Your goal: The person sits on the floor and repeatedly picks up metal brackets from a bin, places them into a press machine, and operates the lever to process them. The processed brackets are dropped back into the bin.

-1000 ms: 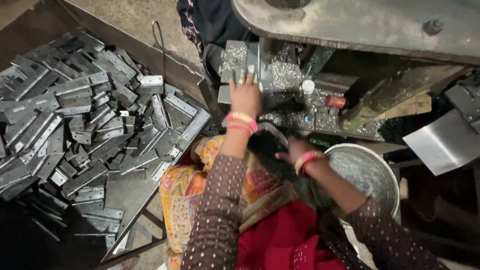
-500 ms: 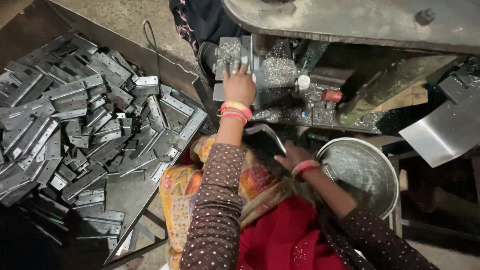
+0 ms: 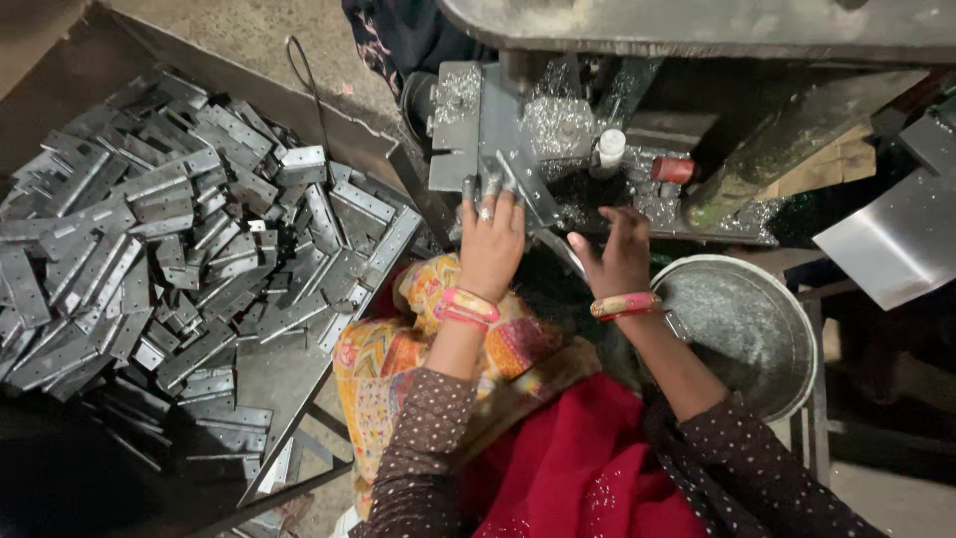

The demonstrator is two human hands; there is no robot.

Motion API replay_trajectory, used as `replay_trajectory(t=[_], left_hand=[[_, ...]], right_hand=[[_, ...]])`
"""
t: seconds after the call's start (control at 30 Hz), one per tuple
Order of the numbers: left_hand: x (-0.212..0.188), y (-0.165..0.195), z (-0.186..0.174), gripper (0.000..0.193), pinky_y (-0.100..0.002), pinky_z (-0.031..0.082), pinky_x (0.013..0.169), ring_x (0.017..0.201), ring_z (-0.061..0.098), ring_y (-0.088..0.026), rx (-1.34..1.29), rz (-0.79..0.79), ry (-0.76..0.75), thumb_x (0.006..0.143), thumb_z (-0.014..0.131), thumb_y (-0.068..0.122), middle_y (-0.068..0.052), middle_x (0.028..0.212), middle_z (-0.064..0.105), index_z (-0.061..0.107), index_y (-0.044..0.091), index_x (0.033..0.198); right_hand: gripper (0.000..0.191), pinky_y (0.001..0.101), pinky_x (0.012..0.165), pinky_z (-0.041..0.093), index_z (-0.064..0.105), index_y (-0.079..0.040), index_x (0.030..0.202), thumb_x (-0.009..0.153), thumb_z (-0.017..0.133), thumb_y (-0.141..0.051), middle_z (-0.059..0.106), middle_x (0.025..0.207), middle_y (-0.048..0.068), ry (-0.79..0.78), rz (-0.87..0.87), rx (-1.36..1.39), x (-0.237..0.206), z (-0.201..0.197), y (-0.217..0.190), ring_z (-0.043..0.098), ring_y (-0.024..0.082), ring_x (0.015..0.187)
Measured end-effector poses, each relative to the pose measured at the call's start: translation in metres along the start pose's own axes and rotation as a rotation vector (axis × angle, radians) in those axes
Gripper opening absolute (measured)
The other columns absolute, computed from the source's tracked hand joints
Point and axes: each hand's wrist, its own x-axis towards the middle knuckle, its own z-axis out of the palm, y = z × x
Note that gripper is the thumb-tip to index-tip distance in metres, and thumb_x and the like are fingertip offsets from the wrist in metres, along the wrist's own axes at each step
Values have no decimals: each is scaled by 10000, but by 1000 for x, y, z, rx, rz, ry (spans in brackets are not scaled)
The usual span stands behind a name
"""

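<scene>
Left hand on a flat metal plate at the press, right hand open beside it.

I see my left hand (image 3: pixel 490 239) lying on a grey metal plate (image 3: pixel 498 139) that sits on the machine bed under the heavy overhang; its fingers are spread flat, tips pressing the plate's near edge, pinching nothing. The plate is dull steel, flat, with a notched left side and glittering swarf scattered on and around it. My right hand (image 3: pixel 617 254) hovers just beside it, fingers loosely spread, holding nothing, over the dark gap above the round metal basin (image 3: pixel 747 334). To my left a tray holds a heap of hinge plates (image 3: pixel 169 239), long grey strips with small holes, lying every which way.
</scene>
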Motion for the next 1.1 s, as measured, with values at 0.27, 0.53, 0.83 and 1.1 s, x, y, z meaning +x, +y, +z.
replay_trajectory(t=[0.27, 0.53, 0.83, 1.1], left_hand=[[34, -9, -8, 118, -472, 488, 1027, 1035, 666, -281, -73, -114, 287, 1027, 572, 111, -125, 1301, 621, 628, 55, 1115], [46, -28, 30, 400, -498, 463, 1020, 1229, 577, -346, -102, -301, 8, 1002, 567, 245, -187, 1392, 589, 650, -22, 1289], [16, -14, 26, 353, -541, 279, 1199, 1339, 509, -375, -46, -303, -42, 887, 646, 278, -195, 1372, 608, 758, -29, 1019], [22, -24, 32, 322, -526, 324, 1168, 1322, 538, -375, -147, -278, -46, 849, 661, 221, -197, 1380, 613, 753, -56, 986]], right_hand=[[677, 461, 931, 509, 513, 9, 1318, 905, 748, -475, 495, 1310, 285, -44, 130, 113, 1, 3, -1, 520, 456, 1199], [611, 519, 1064, 442, 531, 3, 1318, 928, 775, -398, 501, 1317, 257, -72, 39, -44, -2, 0, -2, 527, 461, 1231], [573, 519, 1045, 463, 555, 3, 1280, 915, 777, -378, 506, 1300, 271, -125, 16, -33, -3, 2, 2, 537, 457, 1225], [538, 511, 1031, 479, 575, -20, 1243, 906, 781, -384, 547, 1259, 239, -153, -23, -48, -2, 6, 10, 569, 437, 1183]])
